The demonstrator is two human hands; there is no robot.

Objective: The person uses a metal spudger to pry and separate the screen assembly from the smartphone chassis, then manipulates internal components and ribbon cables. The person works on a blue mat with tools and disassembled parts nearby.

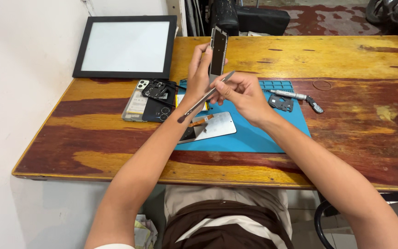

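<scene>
A worn wooden desk [346,138] carries a blue repair mat [254,136]. Nearest on the mat lies a detached phone screen panel [215,125], face down, with an orange ribbon cable. Above the mat, the left hand [199,74] is closed around a phone frame [218,50], held upright, its long axis running near vertical with the top end pointing away from the person. The right hand [242,94] pinches a thin metal pry tool [206,97], which slants from lower left to upper right, its upper tip touching the frame. Left of the mat sit two phones with their backs up [146,103]. To the right lies a screwdriver [289,95]. Farther back, a black-framed white panel [125,46] leans at the wall.
</scene>
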